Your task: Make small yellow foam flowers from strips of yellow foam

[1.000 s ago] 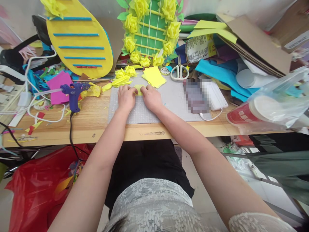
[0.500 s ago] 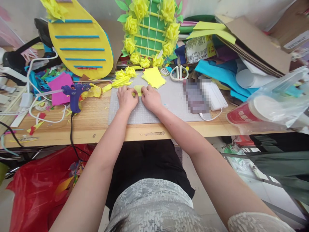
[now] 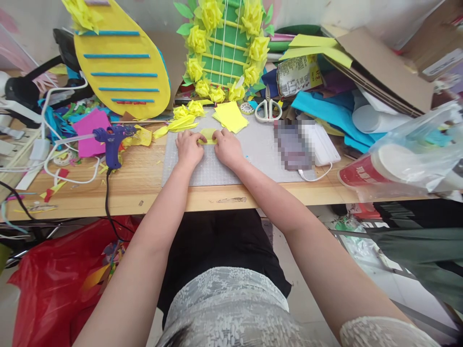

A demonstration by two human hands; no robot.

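Note:
A small piece of yellow paper (image 3: 208,136) lies on the grey cutting mat (image 3: 213,171) between my hands. My left hand (image 3: 190,147) is closed at its left edge, thumb and fingertips pinching it. On the other side my right hand (image 3: 227,148) grips the right edge with bent fingers. Just beyond it sit a stack of yellow paper squares (image 3: 231,116) and some yellow paper flowers and petals (image 3: 183,121). How the paper is folded or rolled is too small to tell.
A purple glue gun (image 3: 113,144) rests at the left, its cord over the table edge. White-handled scissors (image 3: 268,111), a blurred-out phone-like object (image 3: 294,144), a white power bank (image 3: 320,142) and a bagged red cup (image 3: 365,168) are to the right. Decorated boards (image 3: 123,67) stand behind.
My hands have drawn slightly apart, the thumbs moving outward, so more of the yellow paper shows between them. The view has barely shifted.

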